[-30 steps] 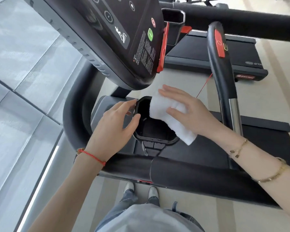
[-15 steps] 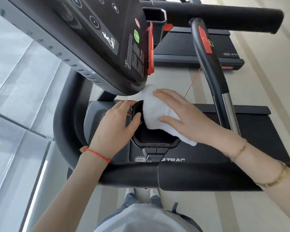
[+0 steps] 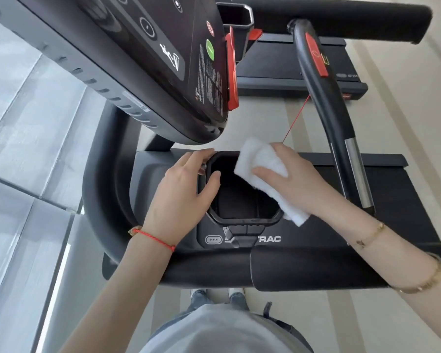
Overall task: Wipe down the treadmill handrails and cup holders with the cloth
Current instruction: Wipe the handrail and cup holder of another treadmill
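A black cup holder (image 3: 239,220) sits in the treadmill's console tray, below the slanted control panel. My right hand (image 3: 298,179) presses a folded white cloth (image 3: 262,161) flat against the holder's right rim; the cloth's lower end hangs past the rim. My left hand (image 3: 181,194) grips the holder's left rim, thumb hooked inside. The padded black handrail (image 3: 303,271) runs across in front of me, under both forearms. A second padded handrail (image 3: 341,19) crosses the top of the view.
The control panel (image 3: 143,54) overhangs the tray closely from the upper left. A curved black grip bar (image 3: 323,103) with a red button and chrome section stands right of my right hand; a red safety cord runs from it. Another treadmill's deck (image 3: 290,62) lies beyond.
My right hand has slid the cloth from the holder's far rim over to its right rim. My left hand keeps its hold on the left rim. The camera has drifted.
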